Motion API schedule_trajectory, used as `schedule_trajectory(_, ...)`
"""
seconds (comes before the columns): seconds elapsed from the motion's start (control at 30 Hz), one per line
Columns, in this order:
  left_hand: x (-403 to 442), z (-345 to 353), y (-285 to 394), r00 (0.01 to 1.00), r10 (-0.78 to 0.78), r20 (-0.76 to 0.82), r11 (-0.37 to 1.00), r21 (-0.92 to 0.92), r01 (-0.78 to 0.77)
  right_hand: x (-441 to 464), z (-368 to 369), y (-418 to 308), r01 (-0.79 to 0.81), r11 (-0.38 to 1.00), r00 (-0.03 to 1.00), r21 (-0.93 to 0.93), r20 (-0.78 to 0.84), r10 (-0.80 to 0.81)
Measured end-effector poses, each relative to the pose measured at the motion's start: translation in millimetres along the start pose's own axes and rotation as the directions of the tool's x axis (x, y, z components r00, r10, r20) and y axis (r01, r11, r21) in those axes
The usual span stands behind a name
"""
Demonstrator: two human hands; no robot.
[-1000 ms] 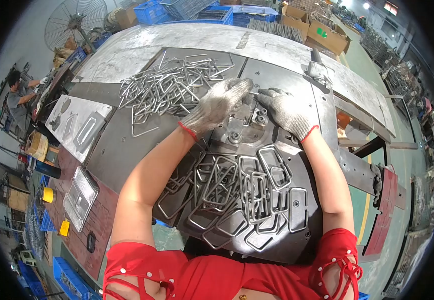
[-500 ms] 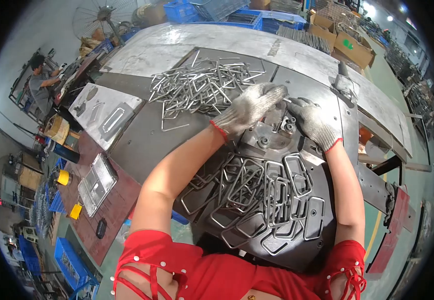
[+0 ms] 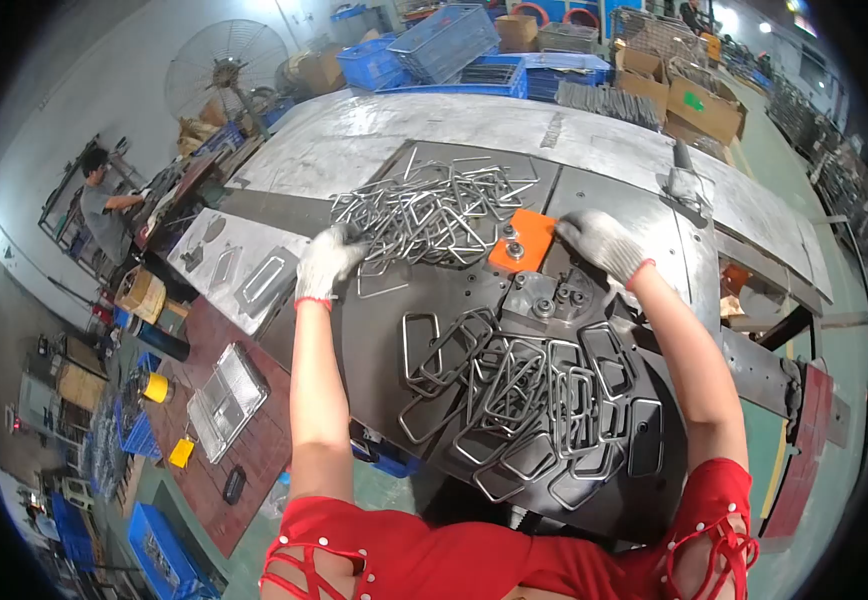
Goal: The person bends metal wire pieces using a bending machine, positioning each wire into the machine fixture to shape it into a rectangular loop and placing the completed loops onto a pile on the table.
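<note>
My left hand (image 3: 328, 264), in a whitish knit glove with dark fingertips, is at the left edge of a pile of bent metal rods (image 3: 432, 215). Its fingers are curled; whether a rod is between them is hidden. My right hand (image 3: 604, 245), gloved alike, has its bent fingers against the right edge of an orange block (image 3: 524, 240) with two bolts on it. Just in front of the block sits a steel bending fixture (image 3: 544, 298). Nearer my body lies a heap of rounded rectangular wire frames (image 3: 524, 390).
A metal plate (image 3: 209, 240) stands at the left, beyond a reddish board (image 3: 224, 500) with a clear tray (image 3: 226, 400). Blue crates (image 3: 444, 45) and cardboard boxes (image 3: 699, 105) are behind the table. Another person (image 3: 106, 215) works at the far left.
My hands were close together over the fixture. The left has moved left to the rod pile; the right stays near the fixture. The orange block now shows, and the view has shifted.
</note>
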State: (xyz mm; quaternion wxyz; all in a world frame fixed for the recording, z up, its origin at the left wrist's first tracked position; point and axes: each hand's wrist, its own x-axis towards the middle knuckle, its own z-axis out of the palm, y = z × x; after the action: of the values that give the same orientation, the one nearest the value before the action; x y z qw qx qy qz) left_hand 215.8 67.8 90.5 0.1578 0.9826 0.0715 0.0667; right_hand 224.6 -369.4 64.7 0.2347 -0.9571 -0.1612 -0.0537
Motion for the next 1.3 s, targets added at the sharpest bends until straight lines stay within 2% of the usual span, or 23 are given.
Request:
schedule_trajectory(0.03, -1.4, 9.8, -2.0, 0.998, 0.045, -0.044, 0.999, -0.009, -0.046, 6.0, -0.3, -6.8, -0.057, 0.996, 0.998, -0.063, 0.008, 0.057)
schedule_trajectory(0.07, 3.2, 12.1, -6.5, 0.999, 0.017, 0.037, 0.995, -0.094, -0.014, 10.5, 1.2, -13.3, -0.118, 0.985, 0.992, -0.126, 0.019, 0.121)
schedule_trajectory(0.1, -1.6, 4.6, 6.5, 0.999, -0.032, 0.044, 0.999, -0.034, 0.033, 14.0, 1.8, -17.6, -0.176, 0.966, 0.983, -0.190, 0.026, 0.184)
schedule_trajectory(0.17, 2.2, 13.2, 2.8, 1.000, 0.003, -0.025, 1.000, -0.009, -0.003, 21.5, 4.7, -19.4, -0.177, 0.964, 0.982, -0.198, 0.035, 0.187)
schedule_trajectory(0.23, 3.4, 13.1, -1.6, 0.996, 0.049, -0.072, 0.972, -0.228, -0.065, 28.7, 4.5, -13.1, -0.168, 0.970, 0.981, -0.174, 0.071, 0.183)
schedule_trajectory(0.3, 32.0, 33.0, -28.5, 0.966, 0.083, -0.243, 0.936, -0.314, -0.159, 34.3, 5.1, -3.9, -0.160, 0.981, 0.975, -0.112, 0.136, 0.174)
schedule_trajectory(0.37, 21.0, 18.0, -12.6, 0.969, 0.098, -0.227, 0.853, -0.482, -0.199, 36.3, 17.0, 7.0, -0.129, 0.986, 0.988, -0.104, 0.067, 0.136)
schedule_trajectory(0.4, 9.3, 9.6, 1.9, 0.957, 0.070, -0.281, 0.870, -0.452, -0.196, 33.9, 15.8, 4.9, -0.129, 0.988, 0.989, -0.087, 0.068, 0.135)
schedule_trajectory(0.43, 4.0, 9.8, 10.5, 0.865, 0.188, -0.466, 0.886, -0.299, -0.354, 33.5, 16.8, 7.2, -0.129, 0.989, 0.989, -0.068, 0.066, 0.133)
schedule_trajectory(0.5, -5.5, 14.2, 27.7, 0.717, 0.383, -0.582, 0.890, 0.025, -0.455, 33.7, 18.8, 11.9, -0.110, 0.993, 0.994, 0.050, 0.008, 0.110)
schedule_trajectory(0.57, -12.9, 12.3, 40.3, 0.700, 0.483, -0.526, 0.872, 0.214, -0.441, 22.6, -4.7, -9.6, -0.140, 0.957, 0.990, 0.254, 0.024, 0.138)
schedule_trajectory(0.6, -16.3, 11.4, 44.3, 0.692, 0.531, -0.489, 0.848, 0.306, -0.433, 22.0, -6.5, -8.0, -0.062, 0.981, 0.997, 0.185, -0.042, 0.071)
schedule_trajectory(0.7, -17.5, 2.8, 42.4, 0.715, 0.474, -0.513, 0.865, 0.425, -0.267, -19.1, -47.3, -48.5, 0.140, 0.981, 0.948, 0.137, -0.306, -0.092)
schedule_trajectory(0.8, -18.1, -4.3, 39.6, 0.705, 0.457, -0.542, 0.879, 0.400, -0.262, -68.6, -78.3, -78.8, 0.055, 0.978, 0.998, 0.203, -0.039, -0.048)
schedule_trajectory(0.87, -22.9, -13.1, 48.1, 0.696, 0.505, -0.510, 0.849, 0.440, -0.293, -95.0, -58.5, -76.4, 0.017, 0.937, 0.990, 0.348, 0.127, -0.066)
schedule_trajectory(0.9, -24.1, -16.9, 52.0, 0.667, 0.556, -0.496, 0.815, 0.482, -0.322, -105.0, -50.9, -79.0, 0.116, 0.956, 0.981, 0.269, 0.119, -0.152)
schedule_trajectory(0.93, -24.4, -20.3, 56.6, 0.636, 0.604, -0.480, 0.780, 0.520, -0.348, -113.4, -39.9, -76.6, 0.130, 0.980, 0.980, 0.148, 0.129, -0.150)
schedule_trajectory(1.0, -20.8, -27.1, 65.7, 0.657, 0.628, -0.416, 0.740, 0.579, -0.341, -125.7, -37.5, -81.3, 0.103, 0.993, 0.982, -0.053, 0.164, -0.093)
schedule_trajectory(1.1, -11.3, -35.3, 84.1, 0.739, 0.606, -0.296, 0.709, 0.623, -0.331, -123.3, -44.3, -69.5, 0.204, 0.979, 0.978, -0.011, -0.050, -0.204)
schedule_trajectory(1.13, -6.0, -37.4, 84.4, 0.751, 0.599, -0.277, 0.701, 0.635, -0.325, -119.8, -46.2, -67.0, 0.199, 0.968, 0.977, 0.155, -0.106, -0.184)
schedule_trajectory(1.2, 13.0, -44.6, 82.6, 0.779, 0.576, -0.249, 0.678, 0.678, -0.284, -115.5, -50.2, -59.5, 0.214, 0.968, 0.970, 0.128, -0.147, -0.195)
schedule_trajectory(1.23, 19.1, -45.1, 78.8, 0.716, 0.641, -0.276, 0.645, 0.699, -0.307, -112.1, -51.4, -58.8, 0.227, 0.966, 0.964, 0.120, -0.165, -0.207)
schedule_trajectory(1.3, 24.8, -56.8, 76.4, 0.715, 0.663, -0.220, 0.593, 0.738, -0.323, -107.4, -56.8, -65.6, 0.216, 0.968, 0.973, 0.130, -0.104, -0.204)
